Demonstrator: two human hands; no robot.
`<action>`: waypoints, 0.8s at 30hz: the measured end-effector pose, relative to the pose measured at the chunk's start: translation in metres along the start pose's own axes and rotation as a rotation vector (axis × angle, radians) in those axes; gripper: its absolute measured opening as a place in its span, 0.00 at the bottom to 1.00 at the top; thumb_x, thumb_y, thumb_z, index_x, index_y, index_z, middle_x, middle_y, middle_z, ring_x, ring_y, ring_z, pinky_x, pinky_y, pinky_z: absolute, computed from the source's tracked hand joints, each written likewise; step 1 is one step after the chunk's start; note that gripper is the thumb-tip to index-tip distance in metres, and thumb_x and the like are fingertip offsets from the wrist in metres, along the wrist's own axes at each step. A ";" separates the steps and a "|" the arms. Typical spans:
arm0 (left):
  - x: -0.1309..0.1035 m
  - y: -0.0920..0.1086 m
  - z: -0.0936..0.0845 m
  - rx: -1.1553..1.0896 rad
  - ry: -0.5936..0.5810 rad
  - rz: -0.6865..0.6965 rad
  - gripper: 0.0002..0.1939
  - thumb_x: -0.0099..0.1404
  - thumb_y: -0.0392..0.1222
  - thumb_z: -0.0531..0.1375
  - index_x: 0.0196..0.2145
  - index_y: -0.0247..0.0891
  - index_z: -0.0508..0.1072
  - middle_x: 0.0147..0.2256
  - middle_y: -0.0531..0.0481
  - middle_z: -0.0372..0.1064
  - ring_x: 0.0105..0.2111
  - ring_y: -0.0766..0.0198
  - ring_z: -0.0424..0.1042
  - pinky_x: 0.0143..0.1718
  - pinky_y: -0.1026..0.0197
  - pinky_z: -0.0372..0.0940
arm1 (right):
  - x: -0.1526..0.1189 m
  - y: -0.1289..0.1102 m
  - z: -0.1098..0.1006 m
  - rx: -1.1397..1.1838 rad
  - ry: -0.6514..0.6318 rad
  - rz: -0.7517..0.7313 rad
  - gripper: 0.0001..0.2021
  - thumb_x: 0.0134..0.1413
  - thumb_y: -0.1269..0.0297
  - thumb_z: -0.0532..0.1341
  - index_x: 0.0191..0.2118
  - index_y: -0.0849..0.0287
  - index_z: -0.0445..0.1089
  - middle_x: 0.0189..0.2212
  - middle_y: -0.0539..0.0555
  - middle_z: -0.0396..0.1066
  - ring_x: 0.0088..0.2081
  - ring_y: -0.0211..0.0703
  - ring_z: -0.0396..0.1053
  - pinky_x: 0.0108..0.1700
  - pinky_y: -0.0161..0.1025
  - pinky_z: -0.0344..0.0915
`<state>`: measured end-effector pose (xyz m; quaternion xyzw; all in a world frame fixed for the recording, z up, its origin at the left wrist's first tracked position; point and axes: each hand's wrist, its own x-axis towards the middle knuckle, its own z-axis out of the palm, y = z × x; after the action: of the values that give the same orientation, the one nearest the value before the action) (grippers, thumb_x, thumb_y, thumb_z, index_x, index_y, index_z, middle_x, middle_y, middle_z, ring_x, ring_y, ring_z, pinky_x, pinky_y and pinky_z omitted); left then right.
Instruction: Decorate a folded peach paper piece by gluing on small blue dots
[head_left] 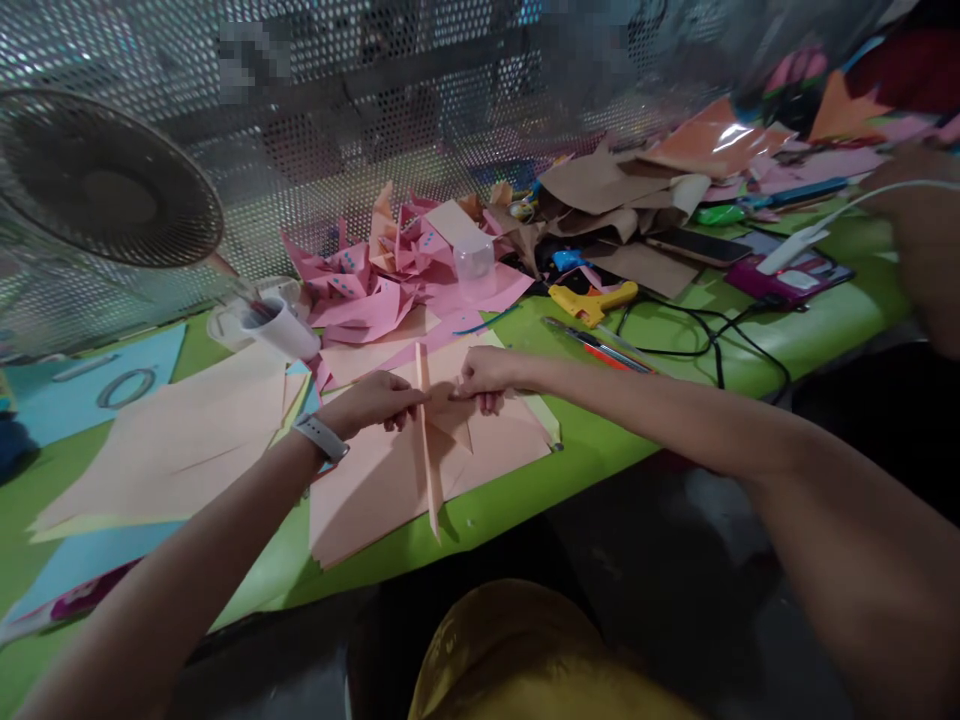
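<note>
A peach paper piece point(428, 450) with a narrow upright fold stands over a stack of peach sheets point(360, 500) in front of me. My left hand point(379, 400), with a pale watch on its wrist, pinches the folded paper near its middle from the left. On the other side, my right hand point(487, 376) is closed at the paper's right part, thumb and fingers together. The fold runs from just above my hands down to the front part of the stack. My right fingertips partly hide the paper's edge.
Large peach sheets point(180, 430) and a white cup point(279, 330) lie left. Behind are pink paper shapes point(382, 310), a yellow glue gun point(592, 302), pens point(600, 346) and black cables point(705, 345). A fan point(112, 190) stands back left; another person's arm point(919, 240) is at right.
</note>
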<state>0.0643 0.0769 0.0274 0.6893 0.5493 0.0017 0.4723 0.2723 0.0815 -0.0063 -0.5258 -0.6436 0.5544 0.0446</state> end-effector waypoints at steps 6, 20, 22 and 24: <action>-0.023 -0.024 0.018 0.259 0.310 0.500 0.13 0.61 0.47 0.60 0.41 0.38 0.74 0.36 0.46 0.71 0.35 0.61 0.71 0.35 0.59 0.67 | -0.028 -0.005 0.013 -0.377 0.319 -0.183 0.17 0.51 0.48 0.64 0.29 0.60 0.68 0.28 0.56 0.75 0.30 0.43 0.73 0.27 0.35 0.60; -0.036 -0.043 0.042 0.573 0.435 0.746 0.12 0.66 0.37 0.55 0.46 0.41 0.73 0.47 0.42 0.68 0.44 0.57 0.70 0.45 0.52 0.69 | -0.037 -0.005 0.039 -0.659 0.378 -0.277 0.21 0.44 0.48 0.68 0.38 0.57 0.66 0.41 0.57 0.70 0.42 0.48 0.68 0.32 0.36 0.54; -0.036 -0.045 0.044 0.607 0.453 0.749 0.12 0.67 0.37 0.55 0.47 0.41 0.72 0.47 0.42 0.67 0.45 0.56 0.69 0.46 0.51 0.68 | -0.036 -0.007 0.038 -0.655 0.377 -0.272 0.20 0.42 0.49 0.69 0.36 0.57 0.67 0.40 0.56 0.70 0.42 0.48 0.68 0.31 0.36 0.54; -0.036 -0.047 0.046 0.641 0.489 0.760 0.11 0.67 0.37 0.55 0.45 0.40 0.72 0.49 0.41 0.67 0.47 0.54 0.68 0.46 0.50 0.67 | -0.035 -0.008 0.038 -0.637 0.370 -0.256 0.20 0.42 0.51 0.69 0.36 0.57 0.66 0.40 0.55 0.71 0.40 0.47 0.68 0.30 0.36 0.53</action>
<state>0.0387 0.0176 -0.0107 0.9279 0.3285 0.1647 0.0636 0.2586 0.0322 0.0038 -0.5197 -0.8250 0.2127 0.0633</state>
